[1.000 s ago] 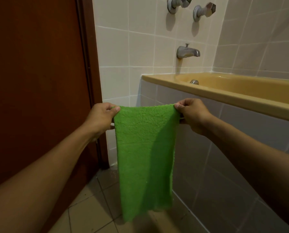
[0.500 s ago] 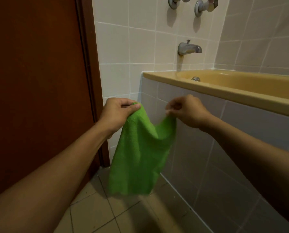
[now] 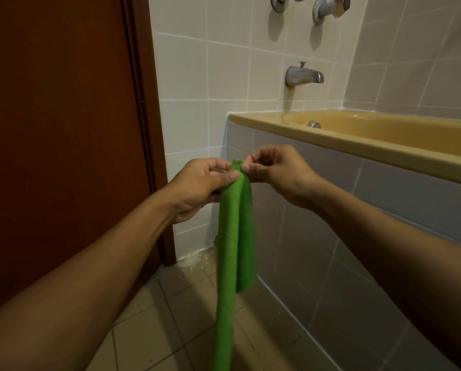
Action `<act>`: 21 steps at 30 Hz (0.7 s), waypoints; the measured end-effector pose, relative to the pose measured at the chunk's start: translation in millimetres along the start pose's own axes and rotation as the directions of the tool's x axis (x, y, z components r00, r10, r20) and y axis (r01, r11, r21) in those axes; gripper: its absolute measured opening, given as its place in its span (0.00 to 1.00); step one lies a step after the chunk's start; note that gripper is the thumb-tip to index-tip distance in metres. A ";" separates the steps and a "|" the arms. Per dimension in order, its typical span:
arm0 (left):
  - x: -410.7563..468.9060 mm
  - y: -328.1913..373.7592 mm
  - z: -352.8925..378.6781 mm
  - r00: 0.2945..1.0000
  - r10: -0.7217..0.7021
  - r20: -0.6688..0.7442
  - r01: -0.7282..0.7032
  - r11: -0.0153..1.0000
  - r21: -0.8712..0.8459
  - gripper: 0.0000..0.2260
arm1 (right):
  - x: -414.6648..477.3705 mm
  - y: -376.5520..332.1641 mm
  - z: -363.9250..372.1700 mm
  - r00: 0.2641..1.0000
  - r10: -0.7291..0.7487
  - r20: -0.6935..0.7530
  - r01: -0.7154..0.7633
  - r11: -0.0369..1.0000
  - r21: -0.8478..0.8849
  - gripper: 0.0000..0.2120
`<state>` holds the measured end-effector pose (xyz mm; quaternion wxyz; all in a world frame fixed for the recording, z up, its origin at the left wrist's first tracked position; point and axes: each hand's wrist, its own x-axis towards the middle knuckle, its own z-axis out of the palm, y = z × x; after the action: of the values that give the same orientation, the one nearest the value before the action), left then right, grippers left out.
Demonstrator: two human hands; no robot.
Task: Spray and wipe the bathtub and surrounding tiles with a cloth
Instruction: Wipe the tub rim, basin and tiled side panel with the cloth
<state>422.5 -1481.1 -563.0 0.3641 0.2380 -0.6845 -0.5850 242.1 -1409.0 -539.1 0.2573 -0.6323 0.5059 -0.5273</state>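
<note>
A bright green cloth (image 3: 233,236) hangs folded lengthwise in front of me, its top edge bunched between both hands. My left hand (image 3: 200,186) pinches the top from the left with thumb and fingers. My right hand (image 3: 275,172) pinches the same top edge from the right, fingertips almost touching the left hand's. The yellow bathtub (image 3: 358,145) runs along the right, its rim above a grey tiled side panel (image 3: 331,236). Cream wall tiles (image 3: 202,76) rise behind it. No spray bottle is in view.
A dark brown door (image 3: 63,129) fills the left side, with its frame next to the tiled wall. A metal spout (image 3: 303,74) and two tap handles (image 3: 328,6) stick out of the wall above the tub's end. Beige floor tiles (image 3: 149,330) lie below, with debris in the corner.
The cloth was spread wide between my hands a second ago. Both hands have come together, folding the cloth in half so it hangs as a narrow strip.
</note>
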 end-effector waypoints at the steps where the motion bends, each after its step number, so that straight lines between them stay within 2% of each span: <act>1: -1.7 -2.2 0.0 0.998 -0.015 0.054 0.015 1.000 0.001 0.08 | 1.5 -3.3 -3.1 1.000 -0.006 -0.025 0.006 1.000 0.000 0.02; 3: -3.1 -7.3 3.0 0.997 -0.023 0.080 0.022 1.000 0.006 0.06 | 3.2 -7.3 -9.7 0.998 -0.004 -0.059 0.002 1.000 -0.029 0.02; 5: -0.4 -9.5 8.3 1.000 0.011 -0.010 -0.010 1.000 0.025 0.04 | 4.2 -7.5 -15.6 0.998 0.015 -0.066 -0.020 0.996 -0.085 0.03; 7: 5.1 -9.1 13.5 0.991 0.088 -0.100 -0.072 0.986 0.153 0.02 | 2.5 -7.2 -20.3 0.998 0.058 -0.030 -0.061 0.991 -0.122 0.03; 9: 9.3 -7.7 18.8 0.979 0.156 -0.132 -0.117 0.957 0.264 0.01 | -0.8 -7.0 -23.9 0.996 0.084 0.016 -0.080 0.978 -0.192 0.06; 11: 12.2 -6.8 22.6 0.969 0.198 -0.148 -0.143 0.937 0.318 0.02 | -1.9 -6.2 -26.3 0.999 0.032 -0.007 -0.032 0.939 -0.343 0.04; 13: 12.5 -4.9 24.5 0.972 0.204 -0.114 -0.154 0.925 0.347 0.02 | 1.1 -4.9 -28.3 0.995 -0.055 -0.086 0.011 0.895 -0.447 0.04; 15: 12.0 -2.8 25.9 0.982 0.184 -0.039 -0.160 0.927 0.338 0.03 | 4.6 -6.5 -28.9 0.980 -0.134 -0.146 0.050 0.879 -0.474 0.02; 18: 13.0 -7.2 20.7 0.990 0.138 0.036 -0.142 0.924 0.354 0.04 | 7.6 -9.3 -33.1 0.947 -0.201 -0.250 0.070 0.890 -0.451 0.04; 21: 11.5 -28.5 9.5 0.995 0.050 0.084 -0.078 0.925 0.372 0.06 | 12.0 -8.8 -45.1 0.926 -0.184 -0.330 0.052 0.927 -0.371 0.05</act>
<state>405.2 -1489.5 -588.7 0.3058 0.2592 -0.8037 -0.4396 202.7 -1407.4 -512.6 0.0094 -0.5912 0.5915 -0.5482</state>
